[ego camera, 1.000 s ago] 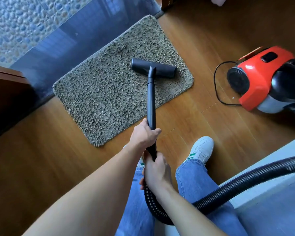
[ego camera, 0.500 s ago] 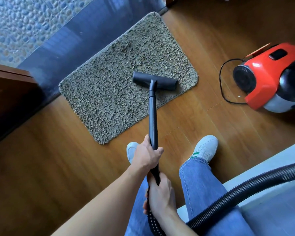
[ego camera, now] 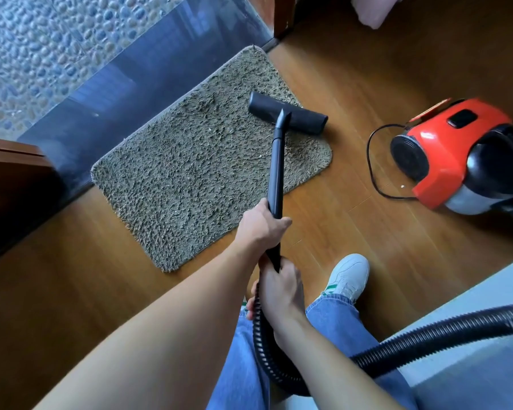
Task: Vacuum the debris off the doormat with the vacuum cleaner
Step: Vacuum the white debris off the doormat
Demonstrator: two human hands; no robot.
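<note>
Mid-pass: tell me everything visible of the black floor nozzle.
The floor nozzle is a wide matte black bar, plastic by its look, joined at its middle to the black wand in a T. It sits aslant on the far right part of the shaggy doormat, its right end past the mat's edge over the wooden floor. Only wand and mat touch it; the left hand and right hand grip the wand.

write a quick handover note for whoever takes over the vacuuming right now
Left hand grips the black wand midway; right hand grips its lower end where the hose joins.
Nozzle sits at the far right edge of the doormat, partly over the floor. Red vacuum cleaner stands on the floor to the right.
Vacuuming under way; a few pale specks seem left in the pile, so sweep the rest of the doormat.
</note>
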